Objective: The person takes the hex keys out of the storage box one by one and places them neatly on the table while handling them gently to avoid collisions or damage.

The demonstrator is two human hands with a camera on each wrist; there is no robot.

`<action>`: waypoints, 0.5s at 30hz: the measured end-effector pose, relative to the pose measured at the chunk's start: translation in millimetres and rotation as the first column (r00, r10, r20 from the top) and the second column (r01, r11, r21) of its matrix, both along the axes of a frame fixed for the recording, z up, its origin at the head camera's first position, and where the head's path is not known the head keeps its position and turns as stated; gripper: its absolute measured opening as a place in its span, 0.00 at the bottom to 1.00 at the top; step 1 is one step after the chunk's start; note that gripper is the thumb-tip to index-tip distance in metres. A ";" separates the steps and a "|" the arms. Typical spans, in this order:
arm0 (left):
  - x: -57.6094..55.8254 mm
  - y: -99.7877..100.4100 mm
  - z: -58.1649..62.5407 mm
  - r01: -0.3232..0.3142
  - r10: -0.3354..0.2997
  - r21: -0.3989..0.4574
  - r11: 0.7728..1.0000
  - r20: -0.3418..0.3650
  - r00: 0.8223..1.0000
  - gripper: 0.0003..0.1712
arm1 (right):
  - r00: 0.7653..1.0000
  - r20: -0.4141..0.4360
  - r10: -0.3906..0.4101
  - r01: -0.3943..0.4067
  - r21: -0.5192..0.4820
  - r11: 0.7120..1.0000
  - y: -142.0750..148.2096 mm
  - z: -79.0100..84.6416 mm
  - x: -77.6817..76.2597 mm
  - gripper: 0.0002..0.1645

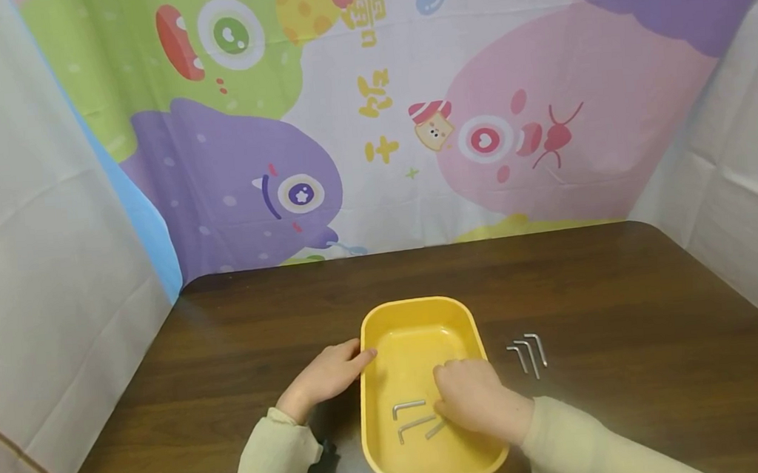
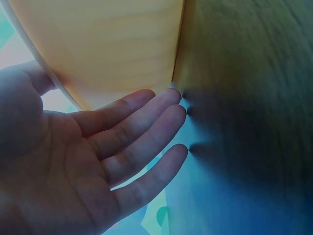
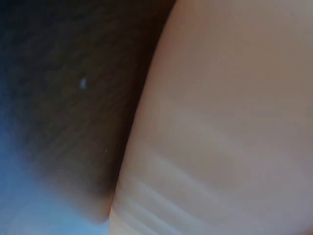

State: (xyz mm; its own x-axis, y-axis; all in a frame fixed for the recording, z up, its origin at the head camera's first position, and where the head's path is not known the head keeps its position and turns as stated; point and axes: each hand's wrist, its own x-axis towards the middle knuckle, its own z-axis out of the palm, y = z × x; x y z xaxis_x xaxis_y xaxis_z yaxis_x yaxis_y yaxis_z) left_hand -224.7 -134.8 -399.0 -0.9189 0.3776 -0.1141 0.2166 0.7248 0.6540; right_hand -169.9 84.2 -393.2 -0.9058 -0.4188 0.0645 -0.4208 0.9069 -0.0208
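A yellow plastic tray [image 1: 432, 470] with rounded corners sits on the table. My left hand [image 1: 328, 374] is at its left side, thumb hooked over the rim and fingers along the outer wall; in the left wrist view the fingertips [image 2: 177, 115] reach down to the tabletop. Inside the tray, my right hand [image 1: 475, 400] is curled, back of the hand up, gripping an L-shaped hex key [image 1: 436, 429] that sticks out below it, its other end hidden. Two more hex keys, an upper one [image 1: 408, 405] and a lower one [image 1: 415, 424], lie to its left on the tray floor.
Right of the tray, three hex keys [image 1: 526, 355] lie side by side on the dark wooden table [image 1: 598, 308]. A cartoon-printed cloth [image 1: 390, 213] hangs behind the back edge, and pale sheets [image 1: 37, 219] stand at both sides. The tray's raised wall surrounds the right hand.
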 end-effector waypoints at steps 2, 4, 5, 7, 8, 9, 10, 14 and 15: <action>-0.1 -0.3 -0.1 0.000 0.000 0.000 1.000 0.001 1.000 0.21 | 1.000 0.007 -0.004 0.004 0.009 1.000 -0.3 0.3 -0.3 0.17; -0.1 -0.4 -0.2 0.000 0.000 0.001 1.000 0.002 1.000 0.21 | 1.000 0.012 -0.004 0.003 0.021 1.000 -0.3 0.4 -0.3 0.18; -0.1 -0.4 -0.1 0.000 0.000 0.001 1.000 0.002 1.000 0.21 | 1.000 0.012 0.000 0.000 0.026 1.000 0.0 0.4 -0.3 0.18; 0.0 -0.3 -0.1 -0.001 0.001 -0.001 1.000 0.002 1.000 0.21 | 1.000 0.008 0.010 -0.010 0.037 0.999 0.6 0.3 -0.1 0.18; -0.1 -0.2 -0.1 0.000 0.000 0.000 1.000 0.002 1.000 0.21 | 1.000 0.003 0.018 -0.018 0.043 0.999 1.0 0.2 0.1 0.19; -0.1 -0.2 -0.1 -0.001 0.001 0.000 1.000 0.003 1.000 0.21 | 1.000 0.000 0.024 -0.024 0.045 0.999 1.5 0.2 0.2 0.18; -0.1 -0.2 -0.1 -0.002 0.002 -0.001 1.000 0.004 1.000 0.21 | 0.999 -0.005 0.032 -0.032 0.048 0.998 1.9 0.0 0.3 0.18; 0.2 0.1 -0.2 -0.002 0.002 0.001 1.000 0.003 1.000 0.21 | 0.998 -0.014 0.056 -0.055 0.058 0.997 3.0 -0.2 0.7 0.17; 0.4 0.2 -0.2 -0.004 0.004 0.002 1.000 0.003 1.000 0.21 | 0.998 -0.013 0.060 -0.059 0.059 0.997 3.2 -0.3 0.8 0.17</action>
